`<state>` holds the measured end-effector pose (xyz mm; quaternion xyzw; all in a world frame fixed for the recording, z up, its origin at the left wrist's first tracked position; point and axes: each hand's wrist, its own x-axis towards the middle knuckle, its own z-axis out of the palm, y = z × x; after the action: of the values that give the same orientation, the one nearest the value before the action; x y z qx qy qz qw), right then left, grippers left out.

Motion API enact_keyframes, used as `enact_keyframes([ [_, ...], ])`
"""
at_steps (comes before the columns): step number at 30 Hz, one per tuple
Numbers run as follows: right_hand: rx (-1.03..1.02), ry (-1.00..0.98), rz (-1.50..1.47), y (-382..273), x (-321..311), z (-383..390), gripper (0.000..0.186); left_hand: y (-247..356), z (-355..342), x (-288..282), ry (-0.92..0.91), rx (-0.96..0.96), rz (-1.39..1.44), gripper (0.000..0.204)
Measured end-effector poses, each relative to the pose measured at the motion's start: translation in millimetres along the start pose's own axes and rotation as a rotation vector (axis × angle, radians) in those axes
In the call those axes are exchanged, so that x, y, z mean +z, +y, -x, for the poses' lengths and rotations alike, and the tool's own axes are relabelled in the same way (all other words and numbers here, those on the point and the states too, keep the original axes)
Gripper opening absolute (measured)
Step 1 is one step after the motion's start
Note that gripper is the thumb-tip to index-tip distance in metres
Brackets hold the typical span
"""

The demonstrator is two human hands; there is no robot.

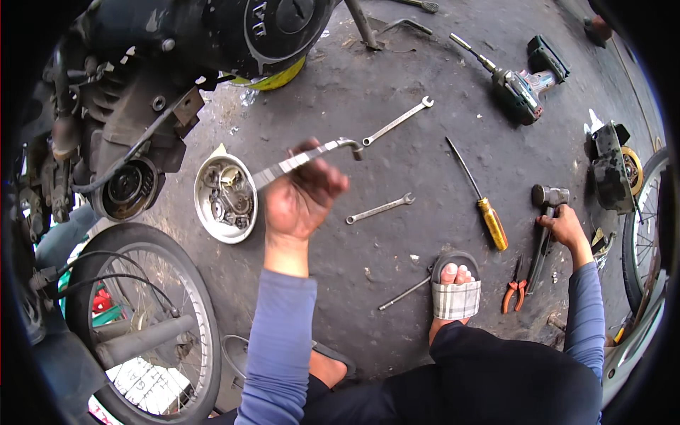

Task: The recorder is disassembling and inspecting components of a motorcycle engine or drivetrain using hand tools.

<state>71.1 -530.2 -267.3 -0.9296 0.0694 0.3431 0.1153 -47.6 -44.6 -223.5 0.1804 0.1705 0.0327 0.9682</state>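
Note:
My left hand (pixel 303 197) is raised with the palm showing and the fingers curled, slightly blurred. Across its fingers runs a shiny flat metal bar with a hooked end (pixel 329 147); its exact kind I cannot make out. On the right, my right hand (pixel 564 227) grips a hammer (pixel 550 195) close below its metal head, the dark handle slanting down toward me. Orange-handled pliers (pixel 515 294) lie beside that handle. A white bowl of metal parts (pixel 202 219) stands left of my left hand. To its right lie two combination wrenches (pixel 386 207), (pixel 397 122).
A motorcycle engine (pixel 127 134) and a spoked wheel (pixel 209 312) fill the left. A yellow-handled screwdriver (pixel 491 223), a cordless power tool (pixel 520 92) and a thin metal rod (pixel 404 294) lie on the dark floor. A black metal part (pixel 613 170) stands at far right, near another wheel.

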Motion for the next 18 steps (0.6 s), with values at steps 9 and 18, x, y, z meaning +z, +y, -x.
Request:
enact_keyframes([
  [9, 0.137, 0.281, -0.454, -4.7, 34.9, 6.5, 0.029, 19.9, -81.7, 8.7, 0.027, 0.104, -0.637, 0.033],
  [18, -0.03, -0.104, -1.339, -161.2, 43.2, 20.5, 0.012, 46.8, -104.9, 21.4, 0.302, 0.346, -0.908, 0.027],
])
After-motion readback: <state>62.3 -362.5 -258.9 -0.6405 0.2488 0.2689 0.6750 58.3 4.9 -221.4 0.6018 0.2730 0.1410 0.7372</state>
